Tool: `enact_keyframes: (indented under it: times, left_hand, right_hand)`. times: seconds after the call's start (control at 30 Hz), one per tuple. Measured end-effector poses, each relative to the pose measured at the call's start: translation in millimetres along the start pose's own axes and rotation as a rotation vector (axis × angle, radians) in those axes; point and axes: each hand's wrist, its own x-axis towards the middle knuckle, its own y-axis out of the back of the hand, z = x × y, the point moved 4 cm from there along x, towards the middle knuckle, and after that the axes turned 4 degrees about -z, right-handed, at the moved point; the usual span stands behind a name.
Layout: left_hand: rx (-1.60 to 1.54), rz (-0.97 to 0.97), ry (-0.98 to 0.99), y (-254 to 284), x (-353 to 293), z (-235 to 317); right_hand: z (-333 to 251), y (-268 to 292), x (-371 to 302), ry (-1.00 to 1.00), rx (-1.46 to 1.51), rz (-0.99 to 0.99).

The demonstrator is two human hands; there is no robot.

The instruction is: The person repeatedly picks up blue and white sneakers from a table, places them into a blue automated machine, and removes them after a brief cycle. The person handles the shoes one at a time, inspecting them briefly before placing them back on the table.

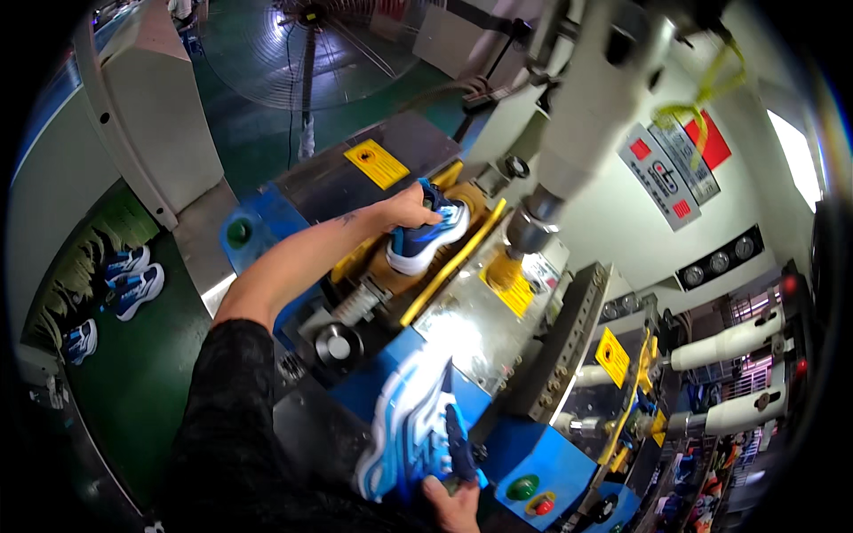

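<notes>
Left hand (410, 209): clamped with thumb and fingers on the collar of the seated shoe, reaching in from a black sleeve.
Seated shoe (425, 242): navy, blue and white, resting in the press bed, with a yellow bar (453, 264) along its right side.
Right hand (456, 506): closed on the raised shoe near its collar, with thumb showing and the other fingers mostly hidden.
Raised shoe (400, 435): bright blue and white, held over the near side of the machine, below the seated shoe in view.
Machine surface: dark metal top (306, 191) at the far side, bearing a yellow label (378, 163); silver plate (462, 346) to the right of the bed, washed by strong glare.
Front panel (542, 462): blue, fitted with a green button (522, 487) and a red button (540, 504).
Overhead: thick white press cylinder (591, 107), just right of the bed.
Left side: more shoes (138, 290) on a green surface (147, 382).
Room: large caged fan (309, 75) beyond; pale wall panel with round gauges (720, 262) and further white cylinders (737, 344) at right.
</notes>
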Motion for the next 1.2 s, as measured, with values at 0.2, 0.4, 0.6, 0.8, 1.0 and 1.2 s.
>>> enact_keyframes:
  times: [0.2, 0.4, 0.6, 0.8, 1.0, 1.2]
  left_hand:
    - [-0.826, 0.193, 0.022, 74.5, -139.0, -80.1]
    - [-1.319, 0.561, -0.159, 93.7, -350.7, -248.1]
    - [-1.431, 0.722, 0.04, 53.1, -469.2, -253.7]
    - [-1.512, 0.941, 0.25, 16.2, -494.3, -257.2]
    - [-1.596, 0.791, 0.038, 20.1, -455.0, -249.3]
    - [-1.583, 0.748, 0.049, 12.5, -452.1, -249.9]
  right_hand:
    - [-13.9, -40.7, 89.1, -0.049, 0.157, -0.042]
    - [-93.9, -75.5, 323.1, -0.226, 0.09, -0.121]
    - [-44.8, -40.7, 414.6, 0.333, -0.503, 0.402]
    - [-82.1, -90.4, 376.5, 0.034, -0.723, 0.475]
    - [-93.2, -69.4, 378.6, -0.056, -0.023, 0.12]
    - [-78.6, -37.0, 460.8, 0.27, -0.794, 0.445]
